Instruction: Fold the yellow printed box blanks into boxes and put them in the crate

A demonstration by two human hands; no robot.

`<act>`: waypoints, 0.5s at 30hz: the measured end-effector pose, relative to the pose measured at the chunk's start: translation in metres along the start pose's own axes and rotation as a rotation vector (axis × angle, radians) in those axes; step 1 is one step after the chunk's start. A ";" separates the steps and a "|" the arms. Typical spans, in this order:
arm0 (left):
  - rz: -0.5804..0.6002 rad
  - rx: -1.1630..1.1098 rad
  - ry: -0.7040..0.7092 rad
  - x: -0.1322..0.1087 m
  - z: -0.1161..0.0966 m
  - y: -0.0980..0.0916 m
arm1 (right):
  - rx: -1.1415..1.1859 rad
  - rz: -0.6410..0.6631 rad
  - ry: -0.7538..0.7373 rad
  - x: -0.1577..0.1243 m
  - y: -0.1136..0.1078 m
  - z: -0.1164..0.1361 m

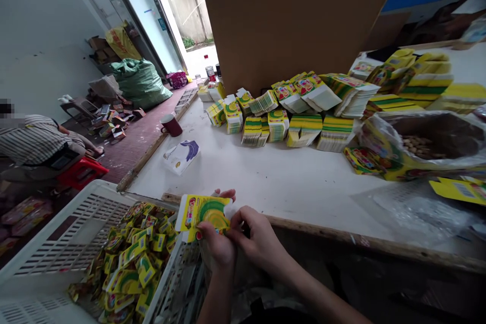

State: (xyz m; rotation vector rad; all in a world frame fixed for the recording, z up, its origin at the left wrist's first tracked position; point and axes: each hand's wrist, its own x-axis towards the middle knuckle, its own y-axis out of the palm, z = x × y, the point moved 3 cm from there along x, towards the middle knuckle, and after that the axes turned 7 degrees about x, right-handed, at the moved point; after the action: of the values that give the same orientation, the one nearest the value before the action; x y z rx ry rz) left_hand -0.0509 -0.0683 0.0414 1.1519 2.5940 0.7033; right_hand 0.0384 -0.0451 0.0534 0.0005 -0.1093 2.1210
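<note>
A yellow and green printed cardboard box (207, 212), with white flaps showing at its left end, is held above the table's front edge. My left hand (220, 247) grips it from below, thumb pressed across the printed face and fingertips showing behind. At the box's right end, the fingers of my right hand (255, 230) are pinched together on its edge beside a raised white flap. Whether anything small is between those fingers is hidden. To the lower left, a white plastic crate (85, 212) holds a heap of similar yellow and green boxes (142, 263).
Stacks of flat yellow cartons (304, 129) line the back of the white table (243, 177) before a large brown board (296, 20). A mug (171, 125) and tissue box (182, 157) stand left. Rightward is an opened bag (398, 162) of small tan pieces. A person (38, 139) sits far left.
</note>
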 end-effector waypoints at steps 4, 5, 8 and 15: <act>0.044 -0.001 -0.016 0.003 -0.009 -0.007 | 0.113 0.051 0.039 0.005 -0.005 -0.004; 0.051 -0.009 -0.001 0.004 -0.012 -0.008 | 0.140 0.053 0.031 0.005 -0.006 -0.005; 0.089 -0.071 0.002 0.004 -0.019 -0.009 | 0.219 0.093 0.000 0.004 -0.004 -0.006; 0.036 -0.313 -0.073 -0.004 -0.009 0.001 | 0.100 0.007 -0.016 -0.005 -0.003 0.003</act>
State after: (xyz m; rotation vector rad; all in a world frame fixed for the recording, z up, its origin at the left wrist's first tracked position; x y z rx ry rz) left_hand -0.0510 -0.0744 0.0500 1.1045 2.3032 1.0124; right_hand 0.0431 -0.0479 0.0563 0.0767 -0.0133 2.1319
